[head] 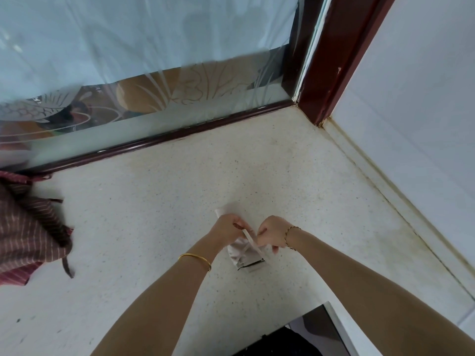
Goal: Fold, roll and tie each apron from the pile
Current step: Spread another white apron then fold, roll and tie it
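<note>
A pale beige apron (237, 253), rolled into a short bundle, lies on the speckled counter (167, 201) in the middle of the view. Its flat strap (250, 238) runs across the bundle between my two hands. My left hand (226, 227) pinches the upper end of the strap above the roll. My right hand (272, 233) grips the strap's other end, its fingers curled over the bundle. Much of the roll is hidden under my hands. A pile of dark striped aprons (28, 229) lies at the left edge, its ties trailing onto the counter.
An etched glass pane (154, 98) in a dark red frame (331, 60) closes the back of the counter. A white wall (411, 124) bounds the right side. The counter's front edge has a dark gap (295, 340) at the bottom right.
</note>
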A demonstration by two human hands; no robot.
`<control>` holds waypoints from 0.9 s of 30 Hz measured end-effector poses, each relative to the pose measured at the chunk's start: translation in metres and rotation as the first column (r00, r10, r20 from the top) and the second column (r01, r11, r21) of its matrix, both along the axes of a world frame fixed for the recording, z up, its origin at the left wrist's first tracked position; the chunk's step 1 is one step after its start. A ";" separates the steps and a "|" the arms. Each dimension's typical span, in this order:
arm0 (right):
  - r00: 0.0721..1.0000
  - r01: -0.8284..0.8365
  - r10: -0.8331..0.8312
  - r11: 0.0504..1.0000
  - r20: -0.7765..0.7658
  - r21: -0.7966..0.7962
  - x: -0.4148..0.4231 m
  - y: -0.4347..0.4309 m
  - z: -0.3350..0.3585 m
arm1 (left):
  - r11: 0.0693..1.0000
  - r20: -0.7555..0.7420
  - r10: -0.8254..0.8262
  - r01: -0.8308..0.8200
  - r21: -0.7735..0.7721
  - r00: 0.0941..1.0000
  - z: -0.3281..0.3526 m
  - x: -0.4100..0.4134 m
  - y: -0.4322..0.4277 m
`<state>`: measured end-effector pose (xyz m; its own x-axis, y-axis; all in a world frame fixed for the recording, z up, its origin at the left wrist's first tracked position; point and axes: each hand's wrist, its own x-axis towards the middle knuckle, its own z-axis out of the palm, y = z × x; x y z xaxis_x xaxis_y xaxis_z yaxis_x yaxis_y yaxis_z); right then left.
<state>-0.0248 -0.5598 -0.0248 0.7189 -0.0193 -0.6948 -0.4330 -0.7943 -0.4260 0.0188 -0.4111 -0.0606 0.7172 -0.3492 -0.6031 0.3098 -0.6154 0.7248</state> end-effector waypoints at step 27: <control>0.936 0.181 -0.266 0.925 0.231 0.334 0.002 0.015 -0.039 | 0.957 0.616 -0.290 0.219 0.190 0.732 -0.010 -0.021 0.020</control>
<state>-0.0226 -0.5446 -0.0641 0.8797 -0.0210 -0.4751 -0.4196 -0.5044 -0.7546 -0.0024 -0.3913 -0.0711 0.8377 -0.5395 -0.0852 -0.3754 -0.6820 0.6277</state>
